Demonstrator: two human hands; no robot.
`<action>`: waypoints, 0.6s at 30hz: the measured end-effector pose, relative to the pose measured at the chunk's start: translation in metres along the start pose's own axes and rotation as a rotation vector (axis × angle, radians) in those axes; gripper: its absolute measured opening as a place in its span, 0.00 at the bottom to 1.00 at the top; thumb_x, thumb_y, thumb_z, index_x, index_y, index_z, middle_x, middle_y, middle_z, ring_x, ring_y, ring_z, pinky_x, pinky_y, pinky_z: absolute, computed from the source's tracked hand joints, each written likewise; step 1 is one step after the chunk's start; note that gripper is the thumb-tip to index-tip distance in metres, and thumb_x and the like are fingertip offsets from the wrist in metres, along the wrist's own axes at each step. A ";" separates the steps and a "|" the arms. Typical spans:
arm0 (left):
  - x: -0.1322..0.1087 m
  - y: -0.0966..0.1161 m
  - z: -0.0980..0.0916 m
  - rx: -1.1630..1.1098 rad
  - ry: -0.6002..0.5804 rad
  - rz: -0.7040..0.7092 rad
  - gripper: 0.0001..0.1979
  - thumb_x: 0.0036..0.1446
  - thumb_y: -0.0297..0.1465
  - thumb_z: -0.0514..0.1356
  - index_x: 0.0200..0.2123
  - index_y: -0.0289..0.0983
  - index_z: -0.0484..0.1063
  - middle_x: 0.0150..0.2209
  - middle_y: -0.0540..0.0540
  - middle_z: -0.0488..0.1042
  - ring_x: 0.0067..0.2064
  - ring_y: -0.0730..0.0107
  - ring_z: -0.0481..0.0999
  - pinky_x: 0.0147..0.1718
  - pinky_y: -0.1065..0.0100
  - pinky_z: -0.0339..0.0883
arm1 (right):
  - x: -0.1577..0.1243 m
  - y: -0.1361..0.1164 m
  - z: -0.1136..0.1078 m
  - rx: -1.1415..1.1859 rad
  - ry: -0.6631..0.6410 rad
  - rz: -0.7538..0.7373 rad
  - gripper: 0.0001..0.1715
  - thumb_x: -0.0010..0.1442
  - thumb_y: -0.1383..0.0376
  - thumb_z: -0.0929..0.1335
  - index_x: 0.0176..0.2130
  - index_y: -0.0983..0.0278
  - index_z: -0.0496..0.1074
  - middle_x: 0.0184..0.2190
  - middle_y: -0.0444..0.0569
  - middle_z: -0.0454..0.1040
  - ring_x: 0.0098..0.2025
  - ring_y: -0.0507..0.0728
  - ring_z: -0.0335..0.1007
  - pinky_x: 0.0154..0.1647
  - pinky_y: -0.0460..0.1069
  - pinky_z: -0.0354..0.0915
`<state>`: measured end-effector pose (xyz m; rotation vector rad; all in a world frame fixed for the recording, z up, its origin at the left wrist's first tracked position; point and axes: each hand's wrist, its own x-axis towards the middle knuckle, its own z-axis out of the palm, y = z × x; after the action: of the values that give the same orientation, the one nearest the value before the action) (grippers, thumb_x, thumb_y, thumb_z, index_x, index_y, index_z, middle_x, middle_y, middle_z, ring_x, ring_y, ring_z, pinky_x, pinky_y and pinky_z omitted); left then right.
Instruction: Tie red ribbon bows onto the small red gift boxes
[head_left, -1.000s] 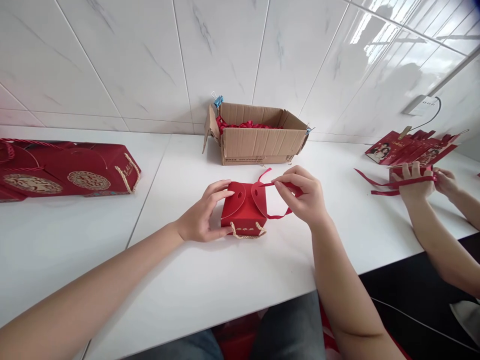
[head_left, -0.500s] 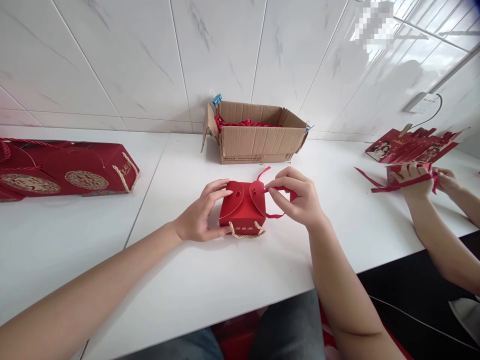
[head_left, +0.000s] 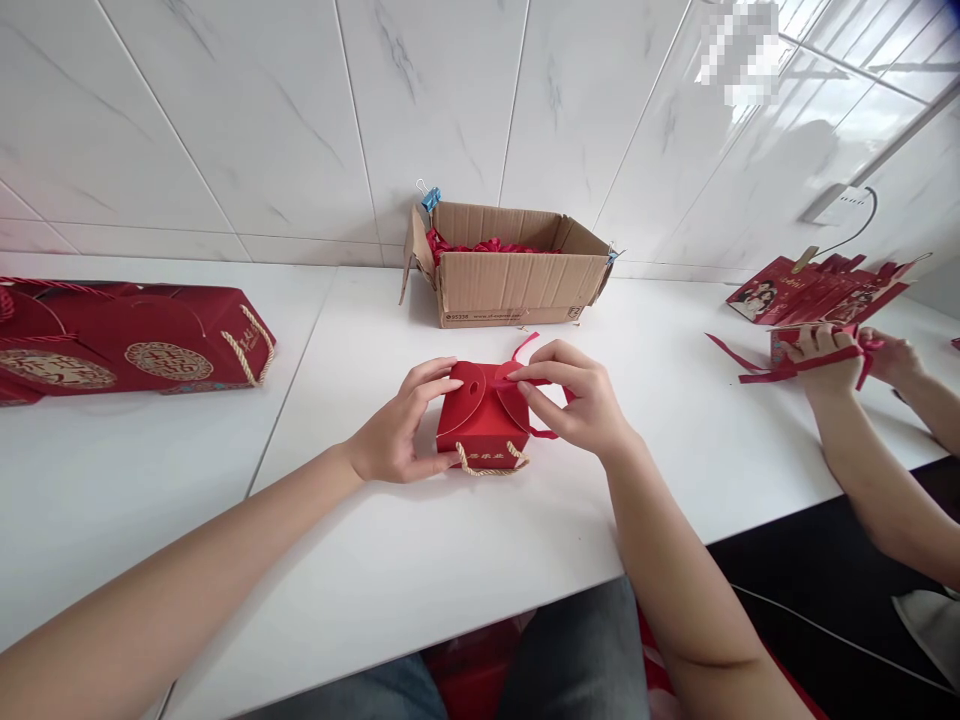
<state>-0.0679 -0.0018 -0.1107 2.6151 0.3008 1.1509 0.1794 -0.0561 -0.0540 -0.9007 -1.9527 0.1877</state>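
Note:
In front of me on the white table stands a small red gift box (head_left: pixel 484 440) with rounded top flaps, slots in them and twisted cream rope handles. My left hand (head_left: pixel 401 420) grips its left side, thumb at the lower front and fingers on the top edge. Above the right flap, my right hand (head_left: pixel 581 395) pinches a red ribbon (head_left: pixel 543 434) between thumb and forefinger. One ribbon end sticks up behind the box; another part curls out at its right side. The fingers partly hide the right flap's slot.
A cardboard box (head_left: pixel 517 285) holding red ribbon stands against the tiled wall, with a blue binder clip (head_left: pixel 430 198) on its corner. Larger red gift boxes (head_left: pixel 172 340) are at the left. On the right, a co-worker's hands (head_left: pixel 832 360) hold a red box and ribbon near red bags (head_left: pixel 810 290).
My right hand has moved left with the ribbon, from the box's right edge to over the right flap. My left hand stays on the box.

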 end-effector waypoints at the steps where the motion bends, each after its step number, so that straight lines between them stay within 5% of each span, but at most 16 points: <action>1: 0.000 0.000 0.000 0.001 -0.001 0.000 0.43 0.50 0.33 0.66 0.65 0.43 0.47 0.63 0.32 0.52 0.65 0.44 0.54 0.57 0.41 0.61 | 0.000 0.000 0.001 0.006 -0.003 0.003 0.10 0.60 0.69 0.66 0.39 0.59 0.76 0.33 0.48 0.70 0.35 0.54 0.68 0.34 0.52 0.69; 18: 0.000 -0.001 0.000 0.005 -0.003 -0.002 0.43 0.50 0.33 0.66 0.65 0.44 0.47 0.62 0.32 0.52 0.65 0.46 0.53 0.58 0.41 0.61 | 0.000 -0.001 0.004 0.005 0.027 0.042 0.10 0.60 0.70 0.66 0.38 0.62 0.77 0.33 0.49 0.70 0.35 0.53 0.68 0.35 0.51 0.69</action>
<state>-0.0680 -0.0012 -0.1111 2.6205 0.3060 1.1470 0.1758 -0.0557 -0.0560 -0.9368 -1.9086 0.2030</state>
